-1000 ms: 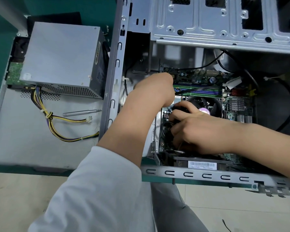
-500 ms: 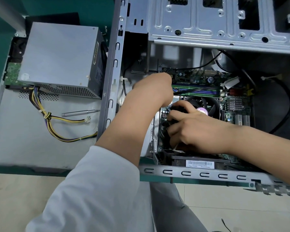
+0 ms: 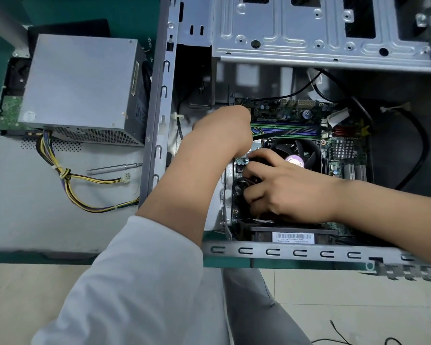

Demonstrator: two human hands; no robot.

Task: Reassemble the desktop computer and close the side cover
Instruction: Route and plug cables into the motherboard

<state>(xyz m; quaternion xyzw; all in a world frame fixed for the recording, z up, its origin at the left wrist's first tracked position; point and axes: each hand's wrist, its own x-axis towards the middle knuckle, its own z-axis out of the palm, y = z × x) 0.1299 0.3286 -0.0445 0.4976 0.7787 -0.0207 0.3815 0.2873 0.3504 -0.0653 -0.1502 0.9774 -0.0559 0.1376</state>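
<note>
An open computer case [image 3: 284, 252] lies on its side on a green table [image 3: 0, 70], its motherboard [image 3: 343, 155] exposed. The right hand [image 3: 289, 190] reaches beside the black fan [image 3: 296, 150], fingers curled down onto a dark part that cannot be made out. The left hand [image 3: 224, 128] reaches in above it; its fingers are hidden. Left of the case, a power supply [image 3: 80, 88], its loose cables [image 3: 85, 180] and a screwdriver [image 3: 115, 168] rest on the removed side cover [image 3: 23, 220].
</note>
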